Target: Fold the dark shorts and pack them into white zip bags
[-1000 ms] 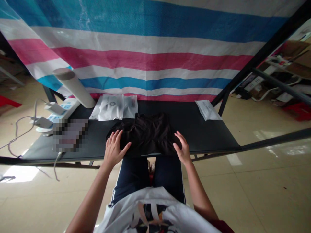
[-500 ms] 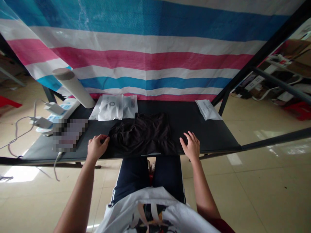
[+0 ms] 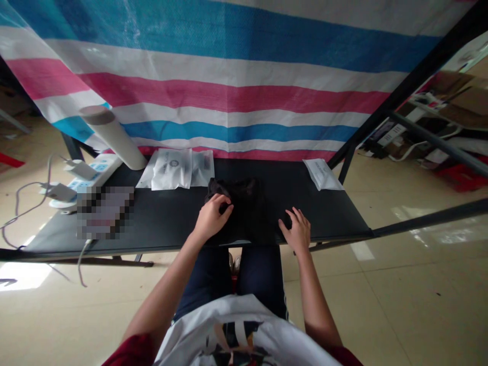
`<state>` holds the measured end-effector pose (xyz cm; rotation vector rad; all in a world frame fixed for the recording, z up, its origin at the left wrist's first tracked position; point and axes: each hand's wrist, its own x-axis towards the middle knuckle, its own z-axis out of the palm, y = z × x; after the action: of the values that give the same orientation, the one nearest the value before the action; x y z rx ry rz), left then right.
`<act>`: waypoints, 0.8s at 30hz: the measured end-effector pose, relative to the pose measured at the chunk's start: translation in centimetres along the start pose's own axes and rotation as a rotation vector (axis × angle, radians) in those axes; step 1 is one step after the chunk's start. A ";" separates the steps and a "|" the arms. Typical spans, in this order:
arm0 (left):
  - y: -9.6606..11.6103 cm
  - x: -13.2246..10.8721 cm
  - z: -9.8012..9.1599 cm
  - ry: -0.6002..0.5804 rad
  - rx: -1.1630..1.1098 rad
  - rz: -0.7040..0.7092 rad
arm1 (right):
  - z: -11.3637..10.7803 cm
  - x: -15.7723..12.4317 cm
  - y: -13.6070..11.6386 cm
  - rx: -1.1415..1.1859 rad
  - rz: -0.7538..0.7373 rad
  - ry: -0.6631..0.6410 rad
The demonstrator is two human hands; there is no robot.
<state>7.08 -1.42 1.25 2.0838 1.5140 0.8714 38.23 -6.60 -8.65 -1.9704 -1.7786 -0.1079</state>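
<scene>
Two bare hands are in view, and we find them apart, with the dark garment lying between them on the black worktop. We read it as a narrow, bunched bundle of cloth near the middle of the surface, its long axis running straight away from the person, from the worktop's front edge towards the back. The left hand is the closer of the two. It reaches in across the body and lies on the bundle's upper left side, its fingers curled down into the cloth, though we cannot tell whether they pinch it or only press. The right hand sits at the bundle's lower right edge, its fingers loosely spread, either touching the cloth or just beside it; dark on dark, we cannot settle which. The cloth looks soft and creased, its outline hard to pick out against the worktop. Behind it we see a white sealed pouch, and well off to the right a lone white pouch. To the left, a pale tube stands tilted near a white power strip and a pixelated patch. A striped tarpaulin hangs behind everything.
</scene>
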 end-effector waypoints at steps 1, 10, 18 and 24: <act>0.4 0.0 1.0 -0.022 0.064 0.009 | 0.0 0.0 0.0 -0.001 -0.002 0.001; 0.5 -1.2 5.6 -0.132 0.382 0.009 | 0.0 0.0 0.0 -0.012 -0.012 0.003; -0.6 -3.2 0.6 -0.035 0.200 0.174 | -0.6 0.1 -0.2 0.019 -0.019 -0.021; -4.8 -6.0 -2.7 -0.140 0.239 0.242 | -2.6 -0.2 -3.6 0.146 -0.338 -0.175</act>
<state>0.70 -5.64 -1.42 2.4849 1.3688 0.6342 35.43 -7.63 -5.41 -1.6062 -2.1555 0.0844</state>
